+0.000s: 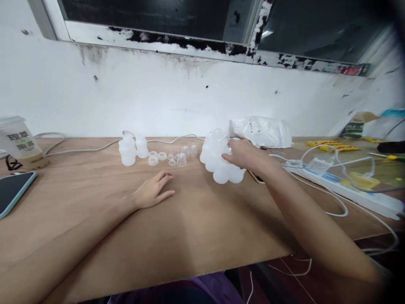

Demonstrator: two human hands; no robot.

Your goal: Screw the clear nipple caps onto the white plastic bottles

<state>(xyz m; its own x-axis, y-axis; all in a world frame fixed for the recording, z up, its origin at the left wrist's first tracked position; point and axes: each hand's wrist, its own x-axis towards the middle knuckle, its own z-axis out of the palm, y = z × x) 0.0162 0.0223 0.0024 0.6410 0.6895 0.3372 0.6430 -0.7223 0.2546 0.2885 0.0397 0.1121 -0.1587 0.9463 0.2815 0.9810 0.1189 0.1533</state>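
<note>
And there was the right hand, right up against the cluster of white bottles on the surface; whether its grip was clamped on one, you couldn't tell! The left hand lay low, fingers loosely apart, nothing held, near the clear domes and white rings. Danger here: an uneven tug could have toppled the crowded bottles, and a careless left-hand sweep might have scattered those small loose pieces.
</note>
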